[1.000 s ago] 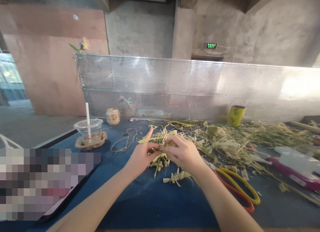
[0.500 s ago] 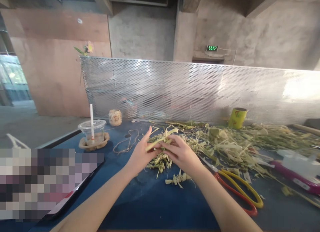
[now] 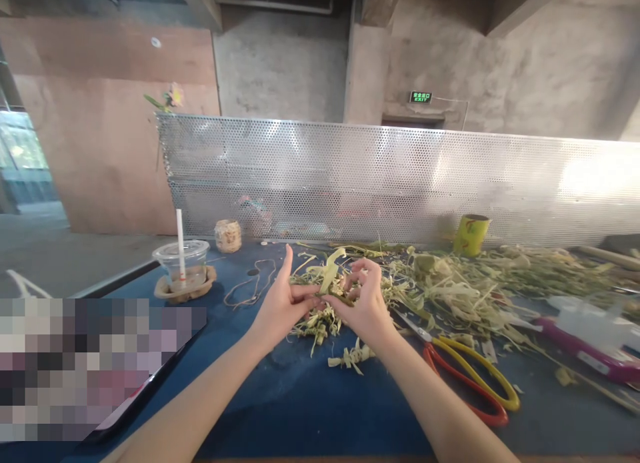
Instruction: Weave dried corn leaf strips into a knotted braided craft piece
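My left hand (image 3: 283, 302) pinches a pale green leaf strip (image 3: 331, 271) low down between thumb-side fingers, its own thumb pointing up. The strip stands up and curls over at its top. My right hand (image 3: 367, 308) meets the left fingertips at the strip's base; its thumb presses there and its other fingers are curled. Exactly how the right fingers grip is partly hidden. Beneath and behind both hands lies a heap of shredded dry leaf scraps (image 3: 320, 330). A small knotted leaf piece (image 3: 353, 358) rests on the blue tabletop (image 3: 300, 410), near my right wrist.
Red-and-yellow-handled scissors (image 3: 467, 376) lie right of my right forearm. Beyond them are a large leaf pile (image 3: 455, 283), a yellow-green cylinder (image 3: 472, 235) and a purple-and-white object (image 3: 585, 346). At left stand a lidded plastic cup (image 3: 183, 263), a woven jar (image 3: 228, 236) and a loop of cord (image 3: 250, 300).
The leaf strip has swung from lying slanted across my fingers to standing upright. My right hand has turned, its fingers lifting and curling while its thumb stays at the left fingertips.
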